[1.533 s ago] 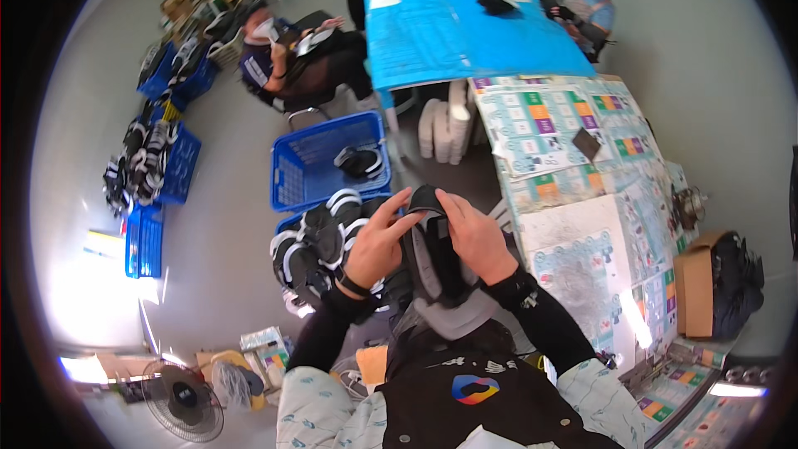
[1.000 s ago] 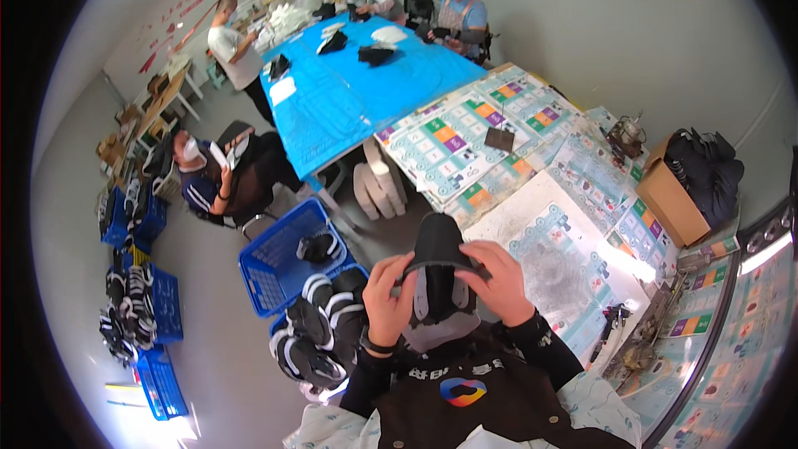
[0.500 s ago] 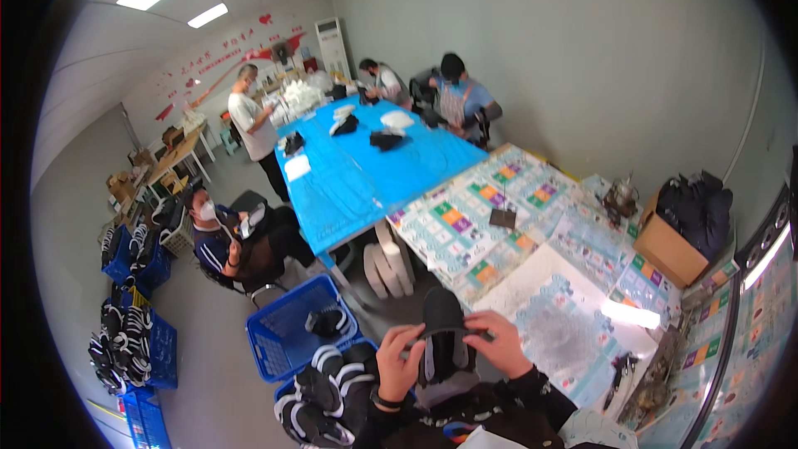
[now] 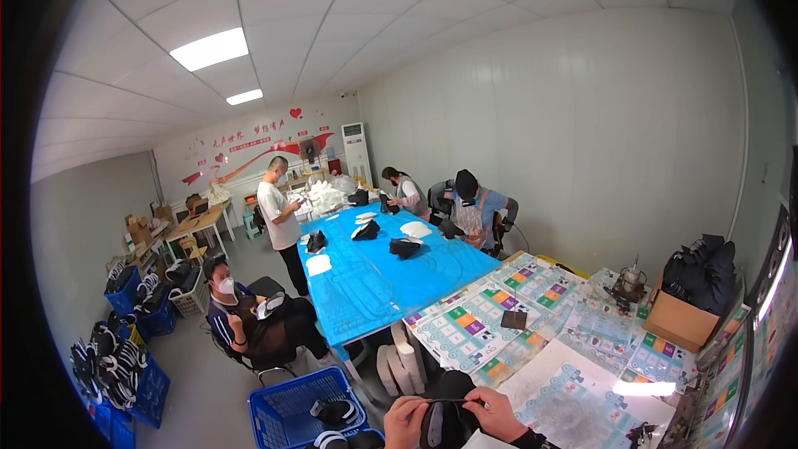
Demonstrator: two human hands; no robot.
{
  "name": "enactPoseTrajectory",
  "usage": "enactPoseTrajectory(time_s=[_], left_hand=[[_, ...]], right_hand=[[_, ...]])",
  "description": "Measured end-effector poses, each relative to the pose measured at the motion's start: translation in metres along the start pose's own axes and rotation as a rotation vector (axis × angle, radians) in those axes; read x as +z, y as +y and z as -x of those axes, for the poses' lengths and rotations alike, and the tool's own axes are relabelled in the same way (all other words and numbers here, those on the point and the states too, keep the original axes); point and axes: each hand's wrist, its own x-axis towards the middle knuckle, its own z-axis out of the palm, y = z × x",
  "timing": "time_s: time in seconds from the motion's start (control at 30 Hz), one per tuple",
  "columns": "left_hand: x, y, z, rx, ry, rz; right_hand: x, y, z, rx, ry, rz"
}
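At the lower edge, a black shoe upper point(image 4: 454, 387) hangs between my two hands, with a grey lining patch partly showing. My left hand point(image 4: 406, 421) pinches one end of its thin dark edge, and my right hand point(image 4: 494, 413) pinches the other, so the edge runs taut between them. Whether that edge is part of the upper or a separate strip is hard to tell. A blue basket point(image 4: 274, 407) with a black-and-white shoe point(image 4: 334, 411) in it stands left of my hands. More shoes point(image 4: 337, 439) are cut off at the lower edge.
A printed-sheet worktable point(image 4: 474, 324) is at my right, bearing a dark block point(image 4: 514, 319) and a metal pot point(image 4: 629, 284). A cardboard box point(image 4: 677, 320) holds black pieces. Beyond, people work around a blue table point(image 4: 366, 291); one sits at left point(image 4: 249, 316). Shoe-filled baskets point(image 4: 150, 391) line the left.
The view has tilted up, so my hands and the shoe upper now sit lower in the picture. Both hands keep their pinch. The seated person's hand has moved slightly.
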Motion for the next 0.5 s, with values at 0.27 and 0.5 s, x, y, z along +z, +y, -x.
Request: enactPoseTrajectory(time_s=[0.27,0.5], left_hand=[[-0.008,-0.030,-0.007,-0.198,-0.151,0.148],[-0.004,-0.028,-0.034,-0.274,-0.429,0.270]], right_hand=[[-0.028,0.040,-0.029,0.396,-0.490,-0.441],[-0.028,0.024,-0.030,0.327,-0.440,-0.294]])
